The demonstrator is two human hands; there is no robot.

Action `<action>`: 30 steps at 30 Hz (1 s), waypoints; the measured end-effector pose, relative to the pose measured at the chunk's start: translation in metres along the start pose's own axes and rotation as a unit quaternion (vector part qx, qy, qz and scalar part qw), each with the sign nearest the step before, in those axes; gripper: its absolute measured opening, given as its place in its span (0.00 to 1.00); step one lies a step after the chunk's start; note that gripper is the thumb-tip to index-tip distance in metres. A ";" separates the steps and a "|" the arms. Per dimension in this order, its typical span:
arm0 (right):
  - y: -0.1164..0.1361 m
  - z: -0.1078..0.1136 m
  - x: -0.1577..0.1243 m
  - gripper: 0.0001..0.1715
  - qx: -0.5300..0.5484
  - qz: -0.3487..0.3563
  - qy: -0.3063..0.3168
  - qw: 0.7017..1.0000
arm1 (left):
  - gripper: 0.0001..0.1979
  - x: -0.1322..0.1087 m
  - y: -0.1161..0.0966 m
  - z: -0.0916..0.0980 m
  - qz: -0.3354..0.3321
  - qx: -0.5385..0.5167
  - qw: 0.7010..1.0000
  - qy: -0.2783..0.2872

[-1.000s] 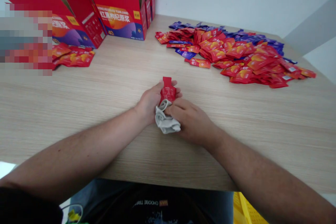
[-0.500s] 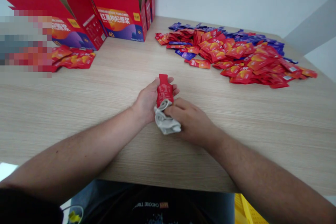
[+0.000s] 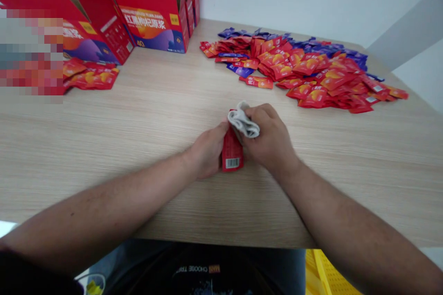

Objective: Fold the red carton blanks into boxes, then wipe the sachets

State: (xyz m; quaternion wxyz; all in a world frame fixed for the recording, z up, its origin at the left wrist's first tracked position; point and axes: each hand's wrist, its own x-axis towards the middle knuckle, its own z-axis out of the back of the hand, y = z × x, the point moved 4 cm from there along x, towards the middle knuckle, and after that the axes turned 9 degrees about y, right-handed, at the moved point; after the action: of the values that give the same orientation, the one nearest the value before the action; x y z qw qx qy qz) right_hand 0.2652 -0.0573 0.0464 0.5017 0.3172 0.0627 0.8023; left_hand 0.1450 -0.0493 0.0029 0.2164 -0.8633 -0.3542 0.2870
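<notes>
My left hand (image 3: 207,154) closes on a red sachet (image 3: 232,152), steadying it for my right hand (image 3: 268,136), which pinches a grey cloth (image 3: 243,120) against its far end. More sachets (image 3: 301,71) lie heaped at one o'clock.

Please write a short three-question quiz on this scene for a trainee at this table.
1. True or false: the right hand presses the grey cloth against the red sachet.
2. Which two colours make up the large pile of sachets on the wooden table? A) red and purple B) green and yellow C) black and white
3. What printed mark shows at the end of the held sachet nearest the person?

Key: 1 true; 2 A; 3 a barcode.
</notes>
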 end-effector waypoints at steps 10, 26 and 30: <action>-0.002 0.002 0.001 0.05 0.001 0.012 0.019 1.000 | 0.23 -0.001 0.002 0.005 0.018 0.056 0.998 0.004; 0.020 -0.018 -0.008 0.06 0.032 0.108 0.191 0.975 | 0.27 0.003 -0.021 0.008 -0.052 0.042 0.997 -0.039; 0.010 -0.016 -0.007 0.08 0.037 0.030 0.132 0.990 | 0.28 0.003 -0.028 0.008 -0.069 0.017 0.997 -0.020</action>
State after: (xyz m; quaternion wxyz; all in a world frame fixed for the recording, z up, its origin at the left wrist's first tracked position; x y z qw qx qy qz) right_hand 0.2502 -0.0642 0.0351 0.4527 0.2291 0.1488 0.8488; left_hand 0.1283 -0.0271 0.0122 0.2434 -0.8272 -0.4120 0.2943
